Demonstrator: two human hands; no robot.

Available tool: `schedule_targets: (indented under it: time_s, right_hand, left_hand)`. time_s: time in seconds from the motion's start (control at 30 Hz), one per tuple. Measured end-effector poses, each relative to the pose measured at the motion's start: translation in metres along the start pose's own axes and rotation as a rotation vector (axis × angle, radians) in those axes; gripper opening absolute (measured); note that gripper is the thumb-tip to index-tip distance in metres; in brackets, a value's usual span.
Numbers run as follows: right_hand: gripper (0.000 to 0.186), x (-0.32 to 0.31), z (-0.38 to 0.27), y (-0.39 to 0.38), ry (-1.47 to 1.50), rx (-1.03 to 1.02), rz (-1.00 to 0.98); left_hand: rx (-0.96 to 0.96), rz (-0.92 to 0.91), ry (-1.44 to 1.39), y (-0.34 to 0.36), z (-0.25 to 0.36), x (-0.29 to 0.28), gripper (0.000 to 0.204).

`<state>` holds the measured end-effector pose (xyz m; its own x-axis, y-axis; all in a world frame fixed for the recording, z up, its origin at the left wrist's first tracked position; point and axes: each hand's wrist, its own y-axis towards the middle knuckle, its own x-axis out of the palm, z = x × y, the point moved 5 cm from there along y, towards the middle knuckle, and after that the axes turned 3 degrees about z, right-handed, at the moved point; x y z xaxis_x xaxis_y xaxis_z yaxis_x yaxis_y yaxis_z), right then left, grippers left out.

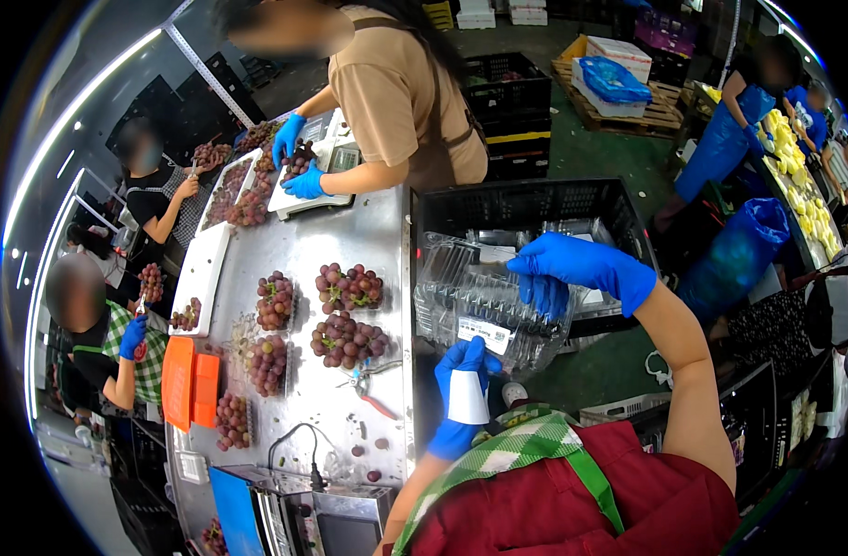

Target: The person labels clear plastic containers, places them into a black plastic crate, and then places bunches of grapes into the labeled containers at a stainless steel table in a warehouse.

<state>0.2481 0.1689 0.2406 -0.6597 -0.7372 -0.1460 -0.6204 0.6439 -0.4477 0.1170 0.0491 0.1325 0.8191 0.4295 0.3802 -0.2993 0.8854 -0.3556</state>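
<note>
My right hand (577, 269), in a blue glove, has its fingers bent over the top of several nested clear plastic clamshell containers (442, 289), one bearing a white label (482, 335). My left hand (461, 398), also blue-gloved, is closed at their lower edge, with a white strip of paper or label backing (466, 397) across it; whether it grips the containers too is unclear. Behind them a black crate (526, 199) holds more containers. Left of my hands, red-handled shears (368, 398) lie on the steel table (392, 232) near packs of grapes (348, 338).
Across the table, co-workers (405, 111) handle grapes at a scale (345, 157) and white trays (206, 259). An orange bin (189, 380), a device with cable (341, 519) and loose grapes share the table. At right are blue bags (739, 250), a pallet (577, 97) and other workers.
</note>
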Motion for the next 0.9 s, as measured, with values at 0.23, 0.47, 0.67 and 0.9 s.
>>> schedule_targets:
  time_s: [0.23,0.47,0.67,0.9]
  right_hand:
    - [0.022,-0.028,0.014,-0.028,-0.009,-0.198,0.317]
    - [0.03,-0.074,0.058,-0.039,0.21,-0.18,0.401]
    - [0.032,-0.093,0.075,-0.038,0.313,-0.104,0.416]
    - [0.034,-0.101,0.099,-0.021,0.311,-0.153,0.367]
  left_hand:
    - [-0.128,-0.047,0.257,0.01,-0.012,0.01,0.032]
    - [-0.049,-0.131,0.135,0.022,-0.015,0.028,0.032]
    - [-0.095,-0.166,0.245,0.01,-0.013,0.039,0.031]
    - [-0.024,-0.152,0.306,-0.005,-0.001,0.055,0.027]
